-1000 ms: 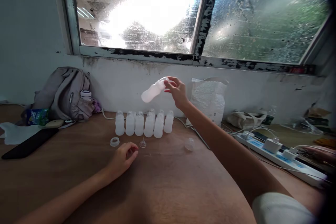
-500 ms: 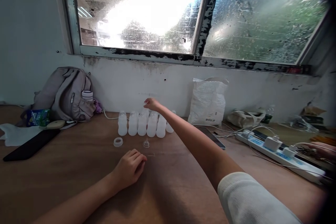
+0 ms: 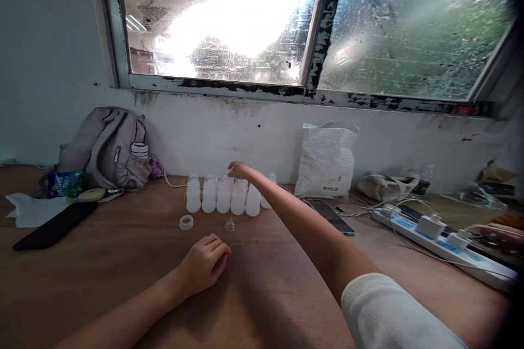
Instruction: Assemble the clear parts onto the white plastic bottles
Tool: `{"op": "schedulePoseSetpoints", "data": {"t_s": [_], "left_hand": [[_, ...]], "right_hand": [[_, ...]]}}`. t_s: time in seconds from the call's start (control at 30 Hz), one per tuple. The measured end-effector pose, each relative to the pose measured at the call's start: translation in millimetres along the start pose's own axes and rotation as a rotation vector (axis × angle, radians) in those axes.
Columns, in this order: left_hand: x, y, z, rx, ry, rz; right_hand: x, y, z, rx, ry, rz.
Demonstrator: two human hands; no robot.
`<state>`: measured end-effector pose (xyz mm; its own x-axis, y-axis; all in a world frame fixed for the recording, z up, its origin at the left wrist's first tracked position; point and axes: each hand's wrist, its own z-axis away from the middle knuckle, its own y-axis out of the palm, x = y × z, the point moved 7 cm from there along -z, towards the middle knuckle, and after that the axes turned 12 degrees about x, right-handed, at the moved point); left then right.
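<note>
Several frosted white baby bottles (image 3: pixel 209 196) stand upright in a row near the wall. My right hand (image 3: pixel 239 169) reaches over them, its fingertips pinched at the bottle tops near the middle of the row. Something small and translucent seems to be between the fingertips, but it cannot be made out. My forearm hides part of the row's right end. In front of the bottles lie a white screw ring (image 3: pixel 186 222) and a clear bottle nipple (image 3: pixel 230 224) with its tip up. My left hand (image 3: pixel 207 263) rests on the table just nearer, fingers curled in, holding nothing visible.
A grey backpack (image 3: pixel 108 147) leans at the left, with a black flat case (image 3: pixel 55 226) before it. At the right are a white plastic bag (image 3: pixel 326 161), a phone (image 3: pixel 331 216) and a power strip (image 3: pixel 446 245) with cables. Brown tabletop (image 3: pixel 164 251) lies beneath.
My right hand has come down a little, closer to the bottle tops. My left hand stays curled on the table. The whole view has shifted slightly.
</note>
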<state>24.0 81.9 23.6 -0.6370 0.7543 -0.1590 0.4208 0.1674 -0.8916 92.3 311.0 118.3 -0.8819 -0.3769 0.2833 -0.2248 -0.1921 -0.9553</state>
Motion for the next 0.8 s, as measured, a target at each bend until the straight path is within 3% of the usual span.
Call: {"op": "schedulePoseSetpoints", "data": {"t_s": [0.1, 0.27, 0.33, 0.43, 0.5, 0.57, 0.7, 0.8], "left_hand": [[3.9, -0.5, 0.6, 0.003, -0.010, -0.006], [14.5, -7.1, 1.7, 0.017, -0.052, -0.047], [21.0, -11.4, 1.5, 0.014, -0.077, -0.084], [39.9, -16.2, 2.5, -0.001, -0.157, -0.162], [60.8, -18.8, 6.6, -0.043, -0.257, -0.234], [87.2, -19.3, 14.4, -0.075, -0.390, -0.296], [133.7, -11.9, 30.9, -0.043, -0.602, -0.225], [136.8, -12.1, 27.1, -0.079, -0.619, -0.104]], "right_hand": [[2.1, -8.9, 7.2, -0.065, -0.026, -0.048], [12.6, -18.9, 54.2, -0.357, -0.159, -0.133], [13.0, -0.4, 80.3, -0.414, -0.223, -0.152], [8.4, 52.1, 110.8, -0.379, -0.392, -0.224], [-4.1, 91.2, 116.6, -0.299, -0.369, -0.227], [-15.4, 117.2, 116.3, -0.271, -0.329, -0.205], [-23.0, 128.3, 112.6, -0.249, -0.328, -0.295], [-26.2, 120.3, 116.3, -0.256, -0.389, -0.524]]}}
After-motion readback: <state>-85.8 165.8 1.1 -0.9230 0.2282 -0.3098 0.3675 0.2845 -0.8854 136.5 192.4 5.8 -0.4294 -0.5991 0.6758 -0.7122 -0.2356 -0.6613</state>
